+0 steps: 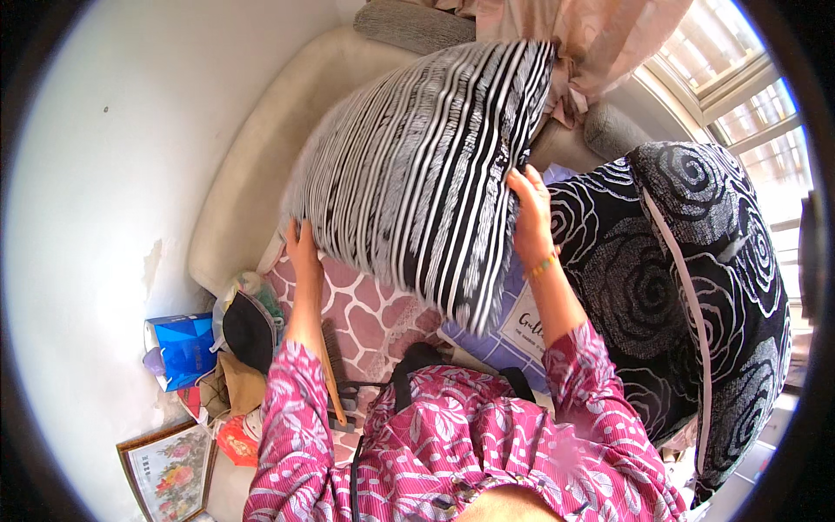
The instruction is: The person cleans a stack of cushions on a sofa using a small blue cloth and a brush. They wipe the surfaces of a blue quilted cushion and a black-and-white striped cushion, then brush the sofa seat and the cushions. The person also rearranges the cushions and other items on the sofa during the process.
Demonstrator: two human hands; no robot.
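A large cushion [417, 176] with black, white and grey stripes is held up in front of me, tilted. My left hand [303, 248] grips its lower left edge, the fingers partly hidden behind it. At its right edge, my right hand [531, 212] is closed on the fabric, with the thumb on the striped face. Below the cushion lies a pink cover [352, 307] with a white cell pattern. A blue checked cloth [479, 346] bearing writing shows beneath my right forearm.
A beige sofa [235, 196] curves along the wall. Black rose-patterned upholstery [620, 280] rises at the right, by the window [730, 85]. Left of me are a blue bag [186, 349], a black cap-like item [248, 329], a wooden-handled brush [333, 378] and a framed flower picture [171, 473].
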